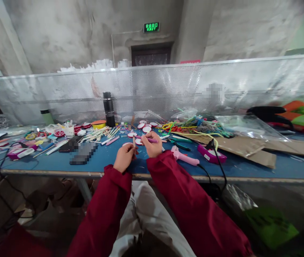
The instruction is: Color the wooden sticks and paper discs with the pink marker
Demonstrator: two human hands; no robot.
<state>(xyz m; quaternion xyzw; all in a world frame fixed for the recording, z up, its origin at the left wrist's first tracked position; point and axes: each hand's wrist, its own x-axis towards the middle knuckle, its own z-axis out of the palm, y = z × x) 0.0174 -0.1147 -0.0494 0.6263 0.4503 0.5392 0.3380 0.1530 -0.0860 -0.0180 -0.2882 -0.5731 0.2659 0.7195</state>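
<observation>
My left hand (124,157) is closed and holds a short, thin stick (134,141) upright between thumb and fingers. Just to its right, my right hand (153,145) grips a slim purple pen-like tool (152,140), its tip pointing left toward the stick. What the tool's tip touches is too small to tell. White discs with red rims (147,129) lie just beyond both hands. Right of my right sleeve rests a pink glue gun (186,157) with a cord.
A black thermos (109,109) stands by the perforated metal screen (162,85). Bundled coloured cords (205,125), cardboard (237,146) and a purple box (212,154) are on the right. A blurred phone-like slab (84,153) and scattered sticks (95,134) lie left.
</observation>
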